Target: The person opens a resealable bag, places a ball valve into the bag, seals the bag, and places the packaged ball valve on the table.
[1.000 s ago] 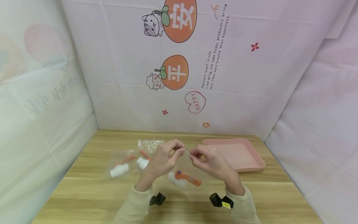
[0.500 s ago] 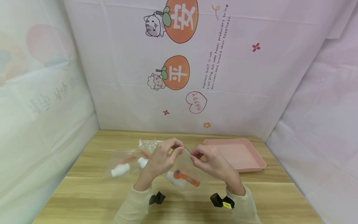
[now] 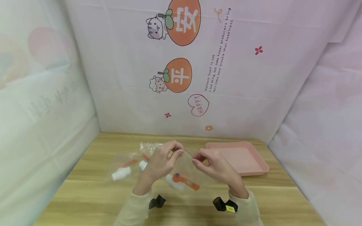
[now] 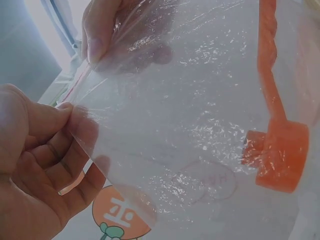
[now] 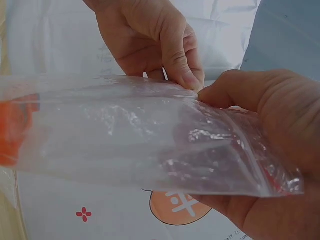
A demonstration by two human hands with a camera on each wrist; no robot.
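A clear zip-top bag [image 4: 165,125] with a thin red line along its top hangs between both hands. My left hand [image 3: 162,158] pinches the top edge at one corner, thumb against fingers. Farther along that edge, my right hand [image 3: 216,164] pinches the film between thumb and curled fingers. Inside the bag is an orange plastic piece [image 3: 185,181] with a long handle, a round head and a blue spot. The left wrist view shows its orange head [image 4: 287,155] as a short cylinder. A blurred white piece [image 3: 173,182] lies behind it, its kind unclear.
On the wooden table [image 3: 85,194], two more clear bags lie to the left, each with an orange strip and a white bottle-like piece [image 3: 121,173]; my left hand partly covers one bag [image 3: 150,146]. A pink tray [image 3: 263,168] stands at right. Printed cloth walls surround the table.
My left hand has shifted slightly left, widening the gap to the right hand. The bag's orange and white pieces have swung a little left. Both hands keep their pinch.
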